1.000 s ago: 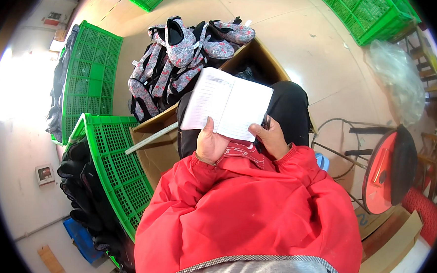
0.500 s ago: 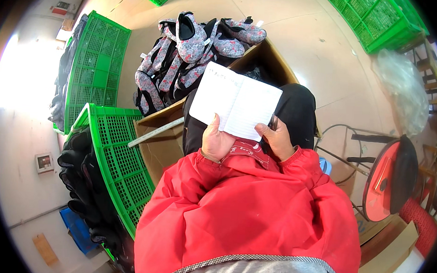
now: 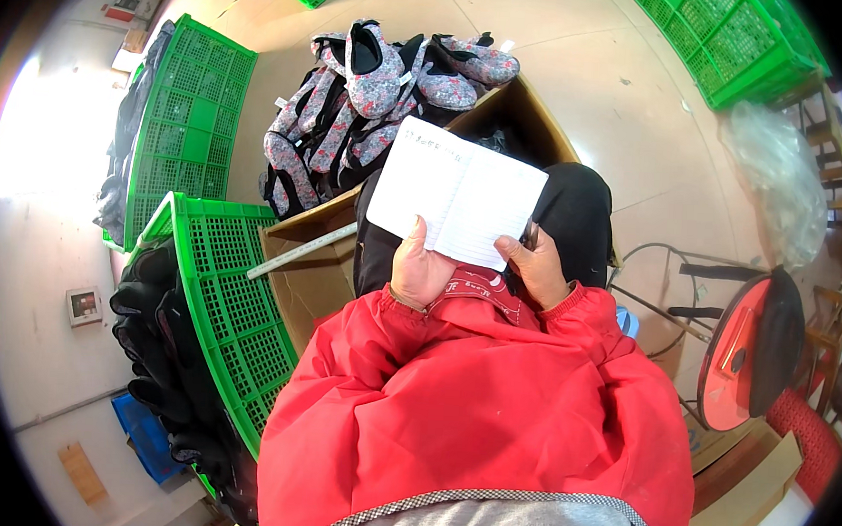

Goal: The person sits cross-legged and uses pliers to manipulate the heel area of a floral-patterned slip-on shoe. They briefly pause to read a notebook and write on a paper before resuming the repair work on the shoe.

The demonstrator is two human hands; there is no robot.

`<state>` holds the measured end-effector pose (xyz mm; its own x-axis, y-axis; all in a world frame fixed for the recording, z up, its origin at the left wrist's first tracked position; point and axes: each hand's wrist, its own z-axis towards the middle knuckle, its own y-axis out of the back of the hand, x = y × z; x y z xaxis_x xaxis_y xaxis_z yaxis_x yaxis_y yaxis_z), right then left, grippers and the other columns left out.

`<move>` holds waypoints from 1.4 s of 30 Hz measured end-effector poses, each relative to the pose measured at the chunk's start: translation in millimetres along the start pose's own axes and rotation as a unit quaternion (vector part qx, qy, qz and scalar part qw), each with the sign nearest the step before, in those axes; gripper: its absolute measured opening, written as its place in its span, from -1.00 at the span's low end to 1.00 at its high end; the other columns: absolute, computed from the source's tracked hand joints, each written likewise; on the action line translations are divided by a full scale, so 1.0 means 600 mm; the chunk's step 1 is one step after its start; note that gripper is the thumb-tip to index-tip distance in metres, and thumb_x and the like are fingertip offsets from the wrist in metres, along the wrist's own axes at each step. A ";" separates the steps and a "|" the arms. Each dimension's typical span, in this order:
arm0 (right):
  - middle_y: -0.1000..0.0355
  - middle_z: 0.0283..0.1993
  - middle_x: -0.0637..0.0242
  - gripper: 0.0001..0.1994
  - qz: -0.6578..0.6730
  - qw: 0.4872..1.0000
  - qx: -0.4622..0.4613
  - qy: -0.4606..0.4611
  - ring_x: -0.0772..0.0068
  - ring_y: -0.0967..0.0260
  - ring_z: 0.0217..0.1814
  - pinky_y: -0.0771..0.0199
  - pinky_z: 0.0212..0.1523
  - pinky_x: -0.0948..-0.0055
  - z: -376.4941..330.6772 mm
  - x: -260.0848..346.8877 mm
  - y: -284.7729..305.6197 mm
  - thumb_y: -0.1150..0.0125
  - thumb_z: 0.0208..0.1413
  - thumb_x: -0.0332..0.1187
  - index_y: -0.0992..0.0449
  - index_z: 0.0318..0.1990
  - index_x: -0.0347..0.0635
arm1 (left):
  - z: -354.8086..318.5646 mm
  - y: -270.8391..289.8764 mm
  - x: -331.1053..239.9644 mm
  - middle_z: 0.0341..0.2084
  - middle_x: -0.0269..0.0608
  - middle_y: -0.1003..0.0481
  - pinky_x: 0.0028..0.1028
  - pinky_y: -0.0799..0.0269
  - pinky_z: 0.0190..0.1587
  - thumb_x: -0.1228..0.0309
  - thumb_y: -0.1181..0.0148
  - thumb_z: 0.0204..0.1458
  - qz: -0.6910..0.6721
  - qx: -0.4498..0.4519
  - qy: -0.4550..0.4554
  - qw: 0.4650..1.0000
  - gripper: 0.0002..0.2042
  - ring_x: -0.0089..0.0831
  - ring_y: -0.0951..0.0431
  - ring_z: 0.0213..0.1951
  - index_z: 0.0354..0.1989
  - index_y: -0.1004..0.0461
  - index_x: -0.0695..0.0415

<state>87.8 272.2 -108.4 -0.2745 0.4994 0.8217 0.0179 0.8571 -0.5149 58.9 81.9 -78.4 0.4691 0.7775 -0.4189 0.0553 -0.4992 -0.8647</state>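
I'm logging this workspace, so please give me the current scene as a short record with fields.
left hand: holds open notebook at lower edge
right hand: holds its lower right corner, with a dark object, kind unclear
beyond, left: floral shoes, piled by cardboard box
far left: green crate

Shoe workshop or storeroom, heaped grey floral fabric shoes [image 3: 375, 89], green plastic mesh crate [image 3: 234, 291] beside black shoes [image 3: 150, 344]

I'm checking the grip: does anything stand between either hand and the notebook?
Nothing visible does: the left hand and right hand both touch the notebook near its lower edge. A dark object shows beside it, at the right hand.
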 end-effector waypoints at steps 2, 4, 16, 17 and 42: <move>-0.47 -0.03 0.33 -0.57 0.004 1.000 0.000 0.001 0.58 -0.34 -0.04 -0.34 0.04 0.54 0.000 0.005 -0.005 -0.30 0.20 -0.28 -0.41 0.10 -0.40 | 0.000 -0.001 0.000 0.35 -0.07 -0.15 0.00 -0.06 0.36 0.06 0.15 0.32 0.003 0.009 -0.002 1.000 -0.39 -0.06 -0.17 0.35 0.40 0.00 0.20; -0.47 -0.02 0.32 -0.57 0.007 1.000 0.001 0.003 0.57 -0.35 -0.03 -0.35 0.06 0.53 0.000 0.007 -0.007 -0.30 0.20 -0.28 -0.41 0.10 -0.40 | 0.000 0.000 0.000 0.35 -0.07 -0.16 -0.01 -0.06 0.36 0.06 0.14 0.32 0.005 0.014 -0.004 1.000 -0.39 -0.07 -0.18 0.35 0.40 0.00 0.21; -0.48 -0.01 0.29 -0.57 -0.004 1.000 -0.001 0.003 0.55 -0.36 0.00 -0.35 0.08 0.51 0.001 0.005 -0.005 -0.29 0.21 -0.28 -0.41 0.11 -0.39 | 0.001 0.006 0.000 0.35 -0.07 -0.17 -0.03 -0.06 0.36 0.08 0.15 0.32 -0.001 0.007 -0.004 1.000 -0.40 -0.09 -0.18 0.35 0.40 -0.02 0.20; -0.48 -0.01 0.29 -0.57 -0.005 1.000 -0.001 0.005 0.55 -0.36 0.00 -0.36 0.08 0.51 0.001 0.005 -0.005 -0.29 0.21 -0.28 -0.41 0.11 -0.39 | 0.001 0.006 0.000 0.35 -0.07 -0.16 -0.03 -0.06 0.36 0.08 0.15 0.32 -0.004 0.008 -0.004 1.000 -0.41 -0.09 -0.18 0.34 0.40 -0.02 0.20; -0.47 -0.07 0.34 -0.59 -0.008 1.000 -0.012 -0.003 0.59 -0.34 -0.08 -0.36 0.00 0.55 0.001 0.006 -0.009 -0.30 0.20 -0.28 -0.43 0.08 -0.38 | 0.004 0.009 0.001 0.34 -0.07 -0.18 -0.01 -0.08 0.35 0.11 0.16 0.33 -0.015 -0.011 -0.007 1.000 -0.43 -0.07 -0.20 0.34 0.39 -0.04 0.20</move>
<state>86.3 269.5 -103.1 -0.2802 0.4854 0.8281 0.0373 0.8676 -0.4959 57.5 80.3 -84.0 0.4549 0.7974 -0.3966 0.0881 -0.4834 -0.8710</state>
